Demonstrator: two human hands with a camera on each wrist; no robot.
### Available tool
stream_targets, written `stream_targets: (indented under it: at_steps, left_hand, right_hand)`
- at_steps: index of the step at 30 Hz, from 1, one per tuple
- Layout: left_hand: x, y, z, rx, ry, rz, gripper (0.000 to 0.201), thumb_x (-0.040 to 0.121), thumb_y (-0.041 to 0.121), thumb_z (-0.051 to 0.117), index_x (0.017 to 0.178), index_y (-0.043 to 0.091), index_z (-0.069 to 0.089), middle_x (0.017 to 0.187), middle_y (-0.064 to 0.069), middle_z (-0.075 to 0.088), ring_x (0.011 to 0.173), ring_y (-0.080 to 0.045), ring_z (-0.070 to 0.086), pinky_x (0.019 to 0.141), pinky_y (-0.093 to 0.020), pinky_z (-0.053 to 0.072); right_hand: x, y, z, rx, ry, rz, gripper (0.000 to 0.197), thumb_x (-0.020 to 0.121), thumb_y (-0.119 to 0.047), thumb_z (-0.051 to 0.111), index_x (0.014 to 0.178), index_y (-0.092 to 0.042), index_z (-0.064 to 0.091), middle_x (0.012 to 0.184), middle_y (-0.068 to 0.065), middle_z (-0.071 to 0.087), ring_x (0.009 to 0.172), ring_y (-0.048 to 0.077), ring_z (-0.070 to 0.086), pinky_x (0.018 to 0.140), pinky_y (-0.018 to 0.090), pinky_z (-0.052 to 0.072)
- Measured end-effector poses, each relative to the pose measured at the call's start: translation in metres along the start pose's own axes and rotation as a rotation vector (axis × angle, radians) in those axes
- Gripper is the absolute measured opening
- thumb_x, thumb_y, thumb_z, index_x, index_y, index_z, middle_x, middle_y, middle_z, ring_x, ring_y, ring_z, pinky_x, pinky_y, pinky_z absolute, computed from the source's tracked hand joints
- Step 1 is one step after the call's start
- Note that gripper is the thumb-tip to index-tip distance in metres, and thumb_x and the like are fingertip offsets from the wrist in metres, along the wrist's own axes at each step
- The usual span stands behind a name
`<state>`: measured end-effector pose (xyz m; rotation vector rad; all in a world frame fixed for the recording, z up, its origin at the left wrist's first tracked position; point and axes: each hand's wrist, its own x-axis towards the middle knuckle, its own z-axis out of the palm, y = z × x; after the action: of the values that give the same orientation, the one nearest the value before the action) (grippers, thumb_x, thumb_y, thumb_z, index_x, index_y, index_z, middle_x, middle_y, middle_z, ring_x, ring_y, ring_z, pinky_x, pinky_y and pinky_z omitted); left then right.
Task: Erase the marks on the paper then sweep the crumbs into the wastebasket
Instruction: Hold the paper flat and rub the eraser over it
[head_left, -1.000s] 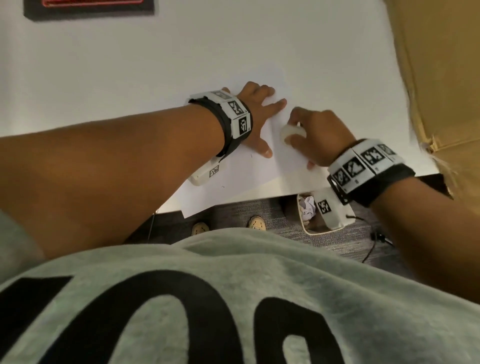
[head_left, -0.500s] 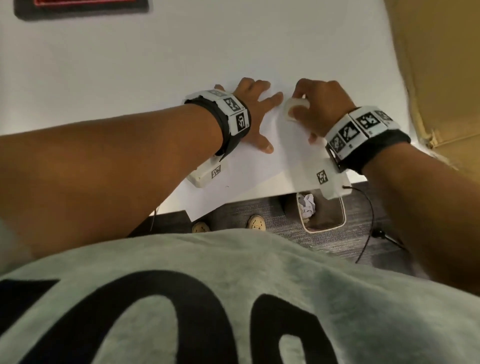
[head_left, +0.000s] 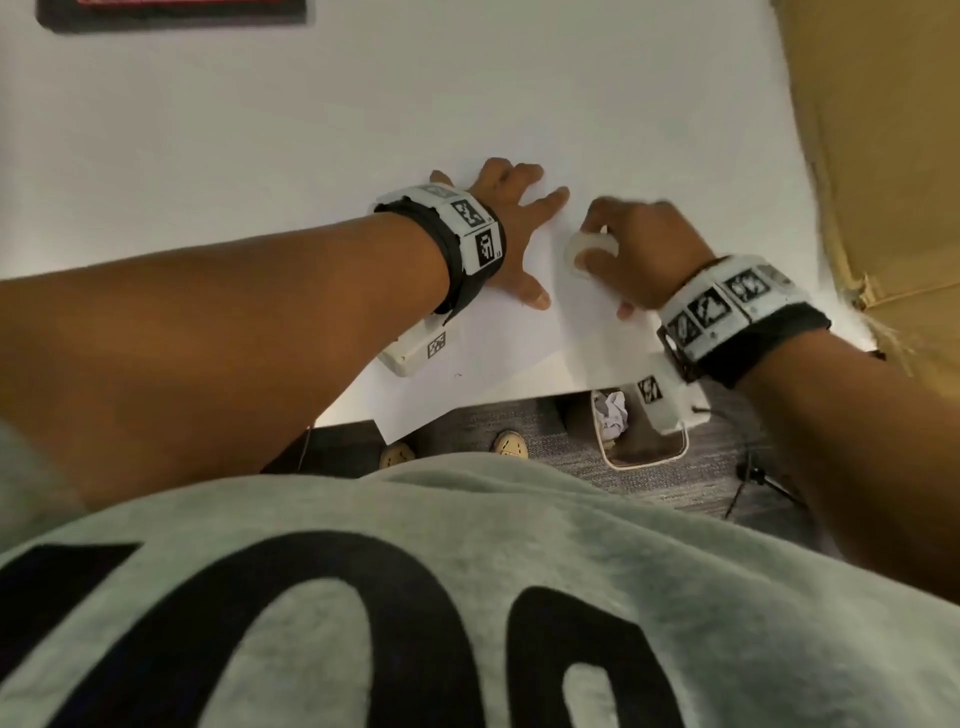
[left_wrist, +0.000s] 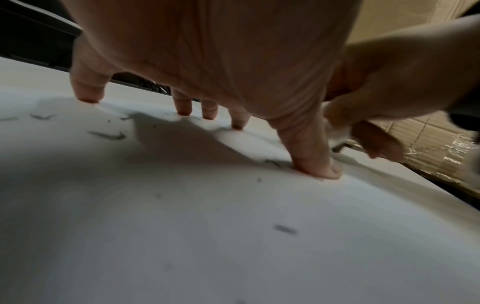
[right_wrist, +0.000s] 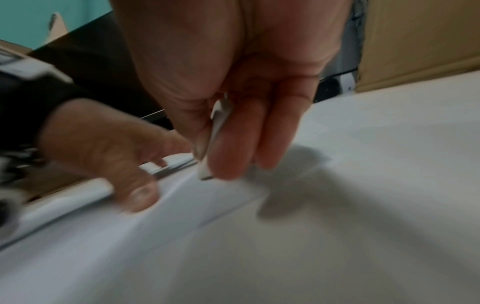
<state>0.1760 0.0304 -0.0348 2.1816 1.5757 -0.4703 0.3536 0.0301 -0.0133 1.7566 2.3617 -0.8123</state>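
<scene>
A white sheet of paper (head_left: 519, 353) lies on the white table, its near corner hanging over the front edge. My left hand (head_left: 511, 228) presses flat on it with spread straight fingers (left_wrist: 315, 164). Dark eraser crumbs (left_wrist: 109, 134) lie scattered on the paper around that hand. My right hand (head_left: 639, 249) pinches a white eraser (head_left: 584, 249) between thumb and fingers, its lower tip (right_wrist: 205, 172) down at the paper just right of my left thumb (right_wrist: 141, 195). A white wastebasket (head_left: 644, 447) with crumpled paper inside stands on the floor below the table edge.
A cardboard box (head_left: 883, 156) stands along the table's right side. A dark framed object (head_left: 171, 13) lies at the far left of the table. Cables (head_left: 753, 483) lie on the grey carpet right of the wastebasket. My shoes (head_left: 511, 444) show under the table edge.
My right hand with the eraser went away from me across the paper, then came back toward me. My left hand stayed pressed on the sheet.
</scene>
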Motion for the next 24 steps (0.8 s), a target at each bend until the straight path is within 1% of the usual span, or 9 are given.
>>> stream_targets:
  at_steps: [2,3,6,8,12,14,17,21,24]
  left_hand:
    - [-0.001,0.002,0.000,0.012,0.009,-0.005,0.110,0.065,0.077,0.059,0.148,0.040,-0.003,0.157,0.007,-0.004,0.143,-0.024,-0.003,0.099,-0.069,0.022]
    - [-0.001,0.002,0.000,0.014,0.011,-0.005,0.110,0.065,0.077,0.059,0.148,0.040,-0.003,0.157,0.007,-0.004,0.143,-0.024,-0.003,0.099,-0.069,0.022]
    - [-0.001,0.001,0.000,0.007,0.015,0.000,0.111,0.064,0.078,0.059,0.148,0.039,-0.003,0.157,0.007,-0.003,0.142,-0.023,-0.002,0.099,-0.069,0.021]
    - [-0.001,0.000,0.000,0.000,0.017,0.001,0.111,0.063,0.078,0.059,0.148,0.039,-0.002,0.157,0.008,-0.003,0.143,-0.023,-0.003,0.099,-0.069,0.021]
    - [-0.001,0.002,0.000,-0.005,0.013,-0.003,0.111,0.063,0.077,0.060,0.147,0.040,-0.003,0.157,0.007,-0.003,0.142,-0.023,-0.003,0.099,-0.069,0.020]
    - [-0.001,0.002,0.000,-0.002,0.012,-0.007,0.112,0.063,0.077,0.060,0.148,0.040,-0.003,0.157,0.007,-0.003,0.142,-0.023,-0.003,0.099,-0.069,0.020]
    - [-0.001,0.001,0.001,-0.009,0.017,-0.012,0.113,0.062,0.078,0.060,0.148,0.040,-0.003,0.157,0.008,-0.003,0.143,-0.022,-0.003,0.099,-0.070,0.020]
    - [-0.001,0.002,0.000,-0.018,0.002,-0.013,0.112,0.063,0.077,0.061,0.147,0.040,-0.003,0.157,0.009,-0.005,0.143,-0.023,-0.005,0.100,-0.071,0.018]
    - [0.000,0.001,0.000,-0.010,0.006,-0.012,0.114,0.061,0.079,0.060,0.147,0.040,-0.003,0.157,0.009,-0.004,0.143,-0.023,-0.004,0.099,-0.071,0.019]
  right_hand:
    - [0.013,-0.001,-0.011,0.039,0.092,0.025,0.008,0.090,-0.023,0.057,0.097,-0.020,0.055,0.079,0.010,0.066,0.043,0.024,0.065,0.043,0.027,0.050]
    - [0.015,0.000,-0.012,0.043,0.107,0.022,0.007,0.091,-0.023,0.057,0.097,-0.020,0.055,0.080,0.011,0.066,0.042,0.022,0.065,0.043,0.027,0.050]
    - [-0.002,0.001,0.002,0.019,0.014,-0.018,0.006,0.092,-0.025,0.055,0.096,-0.023,0.051,0.081,0.010,0.065,0.038,0.018,0.062,0.040,0.027,0.048]
    - [-0.004,0.000,0.005,0.010,-0.022,-0.028,0.006,0.092,-0.025,0.055,0.096,-0.023,0.052,0.081,0.009,0.066,0.040,0.019,0.064,0.041,0.027,0.048]
    - [0.018,-0.003,-0.012,0.059,0.103,0.042,0.008,0.090,-0.023,0.056,0.097,-0.020,0.056,0.084,0.012,0.067,0.045,0.025,0.066,0.039,0.025,0.047]
    - [0.006,-0.001,-0.004,0.055,0.057,0.026,0.008,0.092,-0.023,0.056,0.099,-0.019,0.056,0.086,0.013,0.066,0.043,0.024,0.065,0.037,0.026,0.046]
    - [-0.009,-0.002,0.007,0.051,-0.035,-0.003,0.009,0.092,-0.024,0.056,0.099,-0.020,0.056,0.080,0.007,0.066,0.039,0.018,0.064,0.041,0.025,0.047]
    - [0.013,-0.003,-0.006,0.074,0.090,0.046,0.010,0.089,-0.024,0.056,0.099,-0.019,0.057,0.082,0.011,0.066,0.042,0.024,0.065,0.039,0.026,0.047]
    - [-0.003,-0.006,0.007,0.067,-0.001,0.013,0.007,0.091,-0.024,0.056,0.098,-0.023,0.052,0.079,0.009,0.064,0.038,0.020,0.063,0.037,0.025,0.045]
